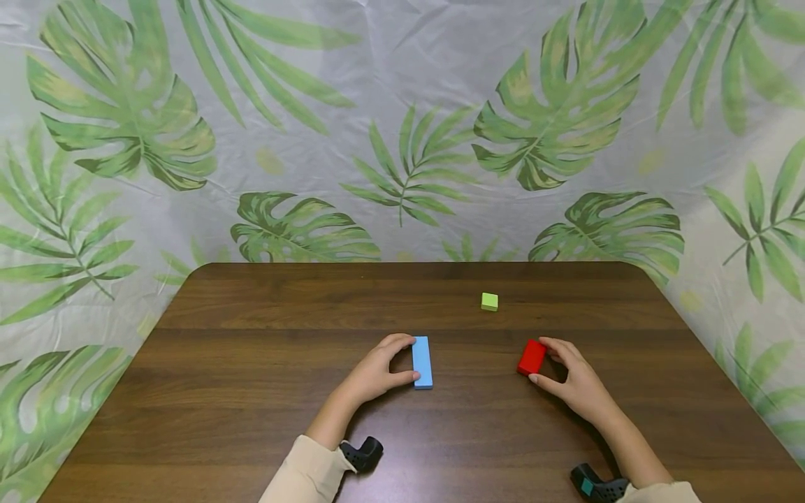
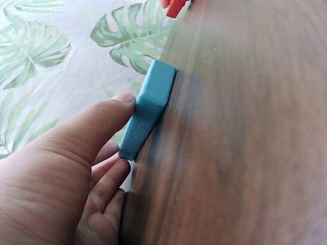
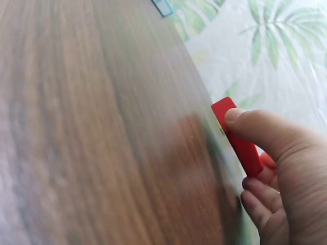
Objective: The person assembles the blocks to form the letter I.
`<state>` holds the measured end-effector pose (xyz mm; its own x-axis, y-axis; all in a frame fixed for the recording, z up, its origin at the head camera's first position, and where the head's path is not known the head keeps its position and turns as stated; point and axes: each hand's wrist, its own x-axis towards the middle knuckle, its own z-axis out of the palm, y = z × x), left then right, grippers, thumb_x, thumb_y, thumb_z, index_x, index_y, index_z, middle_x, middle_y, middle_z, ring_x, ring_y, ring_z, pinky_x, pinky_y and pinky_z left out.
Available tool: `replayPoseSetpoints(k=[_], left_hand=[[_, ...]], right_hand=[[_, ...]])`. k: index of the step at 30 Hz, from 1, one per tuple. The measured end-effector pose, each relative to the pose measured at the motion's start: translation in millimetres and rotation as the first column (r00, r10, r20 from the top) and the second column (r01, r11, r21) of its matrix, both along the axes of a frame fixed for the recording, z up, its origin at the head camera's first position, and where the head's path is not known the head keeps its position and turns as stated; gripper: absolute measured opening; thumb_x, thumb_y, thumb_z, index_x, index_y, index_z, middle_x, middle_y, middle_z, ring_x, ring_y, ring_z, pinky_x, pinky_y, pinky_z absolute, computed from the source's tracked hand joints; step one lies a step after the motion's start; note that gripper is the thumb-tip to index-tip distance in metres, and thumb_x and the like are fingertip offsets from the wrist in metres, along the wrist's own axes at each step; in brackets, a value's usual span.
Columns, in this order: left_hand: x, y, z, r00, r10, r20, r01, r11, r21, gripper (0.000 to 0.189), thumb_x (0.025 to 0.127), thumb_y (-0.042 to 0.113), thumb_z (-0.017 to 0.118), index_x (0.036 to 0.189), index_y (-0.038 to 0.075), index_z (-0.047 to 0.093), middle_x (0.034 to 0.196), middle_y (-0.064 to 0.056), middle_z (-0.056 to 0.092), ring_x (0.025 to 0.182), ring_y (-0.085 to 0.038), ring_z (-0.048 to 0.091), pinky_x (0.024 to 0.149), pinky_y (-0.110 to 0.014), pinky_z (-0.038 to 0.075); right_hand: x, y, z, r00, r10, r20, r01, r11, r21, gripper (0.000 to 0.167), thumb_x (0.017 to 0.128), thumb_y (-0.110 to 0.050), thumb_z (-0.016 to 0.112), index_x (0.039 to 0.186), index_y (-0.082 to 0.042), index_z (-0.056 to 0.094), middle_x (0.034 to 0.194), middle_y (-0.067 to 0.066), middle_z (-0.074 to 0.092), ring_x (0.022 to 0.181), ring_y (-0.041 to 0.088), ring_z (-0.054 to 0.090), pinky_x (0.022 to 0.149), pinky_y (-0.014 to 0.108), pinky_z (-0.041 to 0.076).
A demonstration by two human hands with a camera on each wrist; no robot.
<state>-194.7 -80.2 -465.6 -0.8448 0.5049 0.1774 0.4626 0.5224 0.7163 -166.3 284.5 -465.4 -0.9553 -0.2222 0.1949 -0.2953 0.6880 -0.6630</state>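
Head view | we see left hand (image 1: 371,376) pinching blue block (image 1: 423,363) | right hand (image 1: 581,388) pinching red block (image 1: 532,357) | green block (image 1: 489,302) farther back, between them | brown table (image 1: 239,398) beneath

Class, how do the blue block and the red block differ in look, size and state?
The blue block is light blue, the red block bright red. The blue block looks longer than the red block. The left hand holds the blue block; the right hand holds the red block. Both are gripped between thumb and fingers.
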Motion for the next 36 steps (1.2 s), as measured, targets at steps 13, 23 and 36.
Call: replayPoseSetpoints(k=[13,23,36], left_hand=[[0.6,0.0,-0.2,1.0,0.001,-0.004,-0.001,1.0,-0.007,0.06,0.081,0.031,0.067,0.13,0.007,0.045,0.131,-0.006,0.041,0.121,-0.019,0.037,0.098,-0.038,0.031],[1.2,-0.3,0.3,1.0,0.001,0.001,-0.001,1.0,-0.01,0.06,0.081,0.033,0.067,0.13,0.007,0.045,0.132,-0.005,0.041,0.121,-0.019,0.037,0.098,-0.038,0.031],[-0.2,-0.3,-2.0,1.0,0.003,0.001,-0.003,1.0,-0.007,0.06,0.08,0.033,0.067,0.13,0.007,0.045,0.131,-0.005,0.041,0.121,-0.018,0.037,0.099,-0.037,0.031]], right_hand=[[3.2,-20.6,11.3,0.99,0.079,-0.117,-0.095,0.986,-0.139,0.066,0.074,-0.013,0.074,0.129,0.001,0.042,0.124,0.01,0.04,0.106,0.023,0.045,0.089,0.007,0.03],[7.6,-37.8,16.8,0.98,0.113,-0.161,-0.135,0.982,-0.13,0.067,0.071,-0.012,0.077,0.128,0.0,0.044,0.125,0.006,0.041,0.106,0.02,0.047,0.092,0.014,0.034],[13.2,-68.0,24.8,0.953,0.218,-0.211,-0.247,0.961,-0.123,0.066,0.07,-0.014,0.077,0.128,-0.008,0.046,0.123,0.001,0.043,0.107,0.016,0.047,0.091,0.03,0.04]])
